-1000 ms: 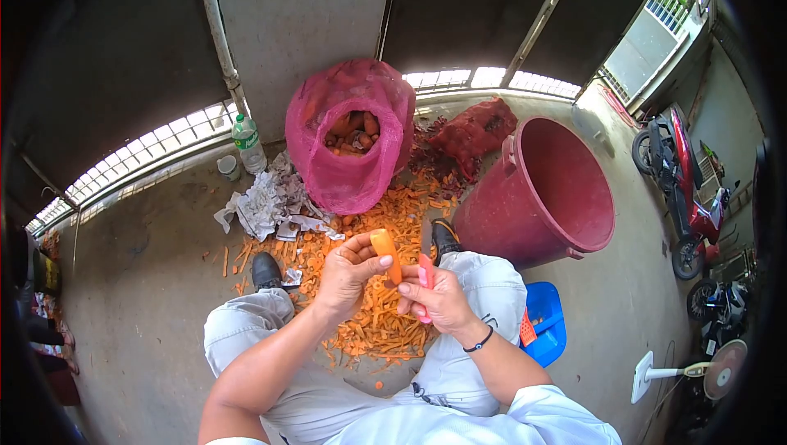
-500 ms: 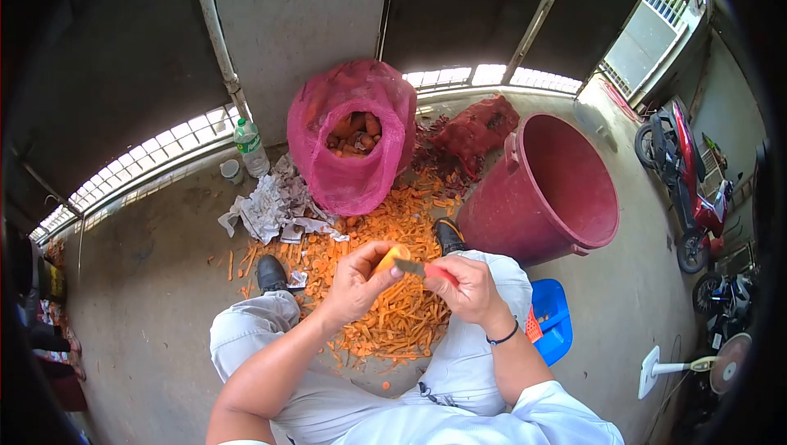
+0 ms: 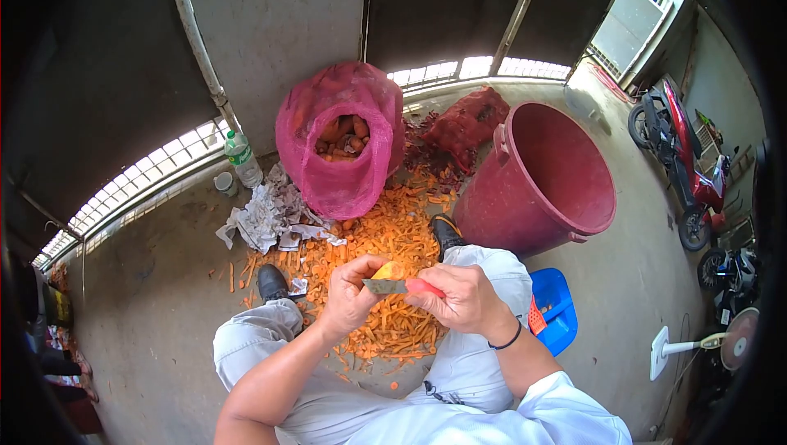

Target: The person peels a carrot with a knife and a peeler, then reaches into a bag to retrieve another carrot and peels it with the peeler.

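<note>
Orange carrot (image 3: 388, 270) sits pinched in my left hand (image 3: 354, 293), fingers curled around its lower part so only the top end shows above them. My right hand (image 3: 461, 297) is wrapped tight on the red handle of a small knife (image 3: 399, 286), whose blade lies flat against the carrot, pointing left. Both hands hover over my knees, above a heap of carrot peelings (image 3: 385, 240) spread on the concrete floor between my black shoes. Beyond the heap stands a pink mesh sack (image 3: 336, 138), open at the top and full of carrots. A big red bucket (image 3: 545, 187) tilts to the right of it, near my right knee. A blue plastic stool (image 3: 553, 306) shows under my right thigh. Crumpled newspaper (image 3: 262, 215) and a plastic bottle (image 3: 242, 158) lie left of the sack
</note>
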`<state>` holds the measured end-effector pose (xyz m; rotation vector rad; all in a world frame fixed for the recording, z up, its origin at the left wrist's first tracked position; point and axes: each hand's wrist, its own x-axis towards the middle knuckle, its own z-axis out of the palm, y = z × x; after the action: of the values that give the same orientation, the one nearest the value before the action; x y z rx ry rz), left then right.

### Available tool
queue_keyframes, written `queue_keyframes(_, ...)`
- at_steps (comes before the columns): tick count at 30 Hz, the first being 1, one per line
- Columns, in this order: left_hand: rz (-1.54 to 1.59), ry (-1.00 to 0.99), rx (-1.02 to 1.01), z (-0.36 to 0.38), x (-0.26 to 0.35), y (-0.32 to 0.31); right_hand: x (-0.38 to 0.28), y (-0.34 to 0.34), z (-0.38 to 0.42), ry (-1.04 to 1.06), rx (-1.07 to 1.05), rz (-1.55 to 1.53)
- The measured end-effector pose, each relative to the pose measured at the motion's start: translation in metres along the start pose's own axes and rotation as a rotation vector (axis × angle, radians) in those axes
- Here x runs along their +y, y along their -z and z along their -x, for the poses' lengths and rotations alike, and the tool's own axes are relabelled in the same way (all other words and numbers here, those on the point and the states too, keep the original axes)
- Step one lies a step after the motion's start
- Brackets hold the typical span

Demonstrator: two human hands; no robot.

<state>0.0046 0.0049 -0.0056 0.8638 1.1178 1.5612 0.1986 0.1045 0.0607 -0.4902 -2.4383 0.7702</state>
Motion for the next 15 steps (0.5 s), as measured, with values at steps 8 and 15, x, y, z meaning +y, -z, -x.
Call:
queue_keyframes(8, 0.263, 0.107, -0.033, 0.005, 0.003, 0.001, 0.007, 0.002, 0.003, 0.004, 0.019, -0.037)
queue_keyframes(15, 0.286, 0.106, -0.131, 0.002, 0.009, 0.008, 0.01, 0.006, 0.006, 0.0, 0.044, -0.026)
